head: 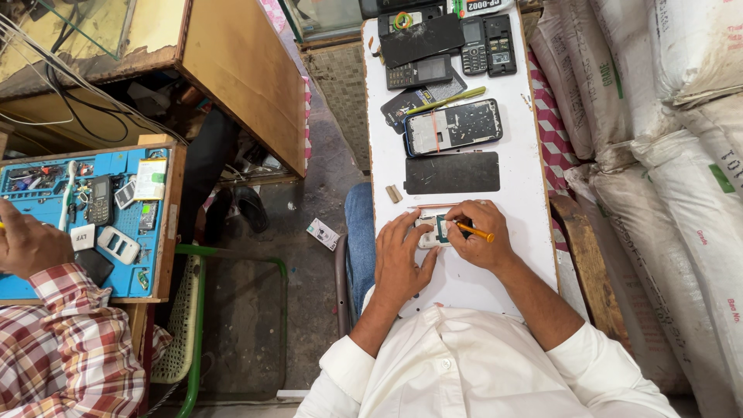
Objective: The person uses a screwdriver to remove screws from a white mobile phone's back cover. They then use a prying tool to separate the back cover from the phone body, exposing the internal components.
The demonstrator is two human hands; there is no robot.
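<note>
Along the right of the scene stand stacked white sacks (pixel 681 155), and on the left a wooden counter (pixel 240 77) rises above a blue work mat (pixel 46 279) crowded with small phones and parts, where a co-worker's hand (pixel 27 244) in a checked sleeve (pixel 62 348) rests at the mat's near left edge. Between them runs a long white board (pixel 534 232) laid across the person's lap. At its far end lie several dark keypad phones (pixel 487 45) and a black panel; nearer come an opened phone frame (pixel 453 126) with a yellow-green pen (pixel 447 101) just beyond it, then a flat black rectangular sheet (pixel 452 173). Nearest of all, under both hands, sits a small white phone body (pixel 433 231) with a greenish circuit board showing in its middle. The left hand (pixel 401 259) lies flat on its left side, fingers fairly close together, pinning it to the board. The right hand (pixel 481 236) has its fingers pinched narrow around an orange-handled screwdriver (pixel 474 231), whose tip points left into the body. The step in hand looks like working a screw or small part inside the opened phone. The next move seems to call for a steady hold from the left hand and a small, square turn of the tool, without letting the tip slip across the circuit board.
</note>
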